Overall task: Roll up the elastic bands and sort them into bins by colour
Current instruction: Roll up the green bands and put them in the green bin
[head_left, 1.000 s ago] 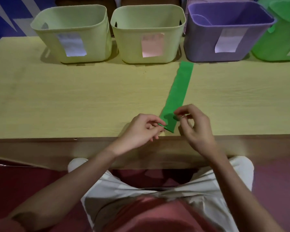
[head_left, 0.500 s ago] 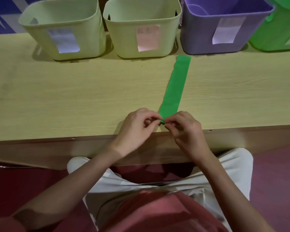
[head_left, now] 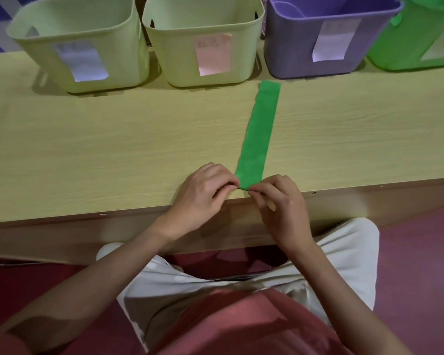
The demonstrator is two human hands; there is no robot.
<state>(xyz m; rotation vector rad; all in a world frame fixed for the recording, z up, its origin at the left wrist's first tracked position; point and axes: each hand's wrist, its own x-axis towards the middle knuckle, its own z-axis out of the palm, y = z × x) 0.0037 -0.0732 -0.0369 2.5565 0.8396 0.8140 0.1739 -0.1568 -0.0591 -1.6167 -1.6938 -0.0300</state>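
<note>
A green elastic band (head_left: 260, 131) lies flat on the wooden table (head_left: 113, 155), stretching from near the purple bin toward me. Its near end is folded over into a tight first turn by the table's front edge. My left hand (head_left: 203, 193) pinches the left side of that rolled end. My right hand (head_left: 280, 201) pinches its right side with thumb and forefinger. At the back stand a pale green bin with a white label (head_left: 77, 44), a pale green bin with a pink label (head_left: 205, 42), a purple bin (head_left: 326, 39) and a green bin (head_left: 415, 39).
The bins stand side by side along the table's far edge, close together. The table's front edge (head_left: 369, 185) runs just behind my hands. My lap sits below, with a dark red floor (head_left: 420, 252) on both sides.
The band's near end, flat and loosely held a second ago, is now folded into a small roll between both hands. The camera has tilted, shifting the bins upward in view.
</note>
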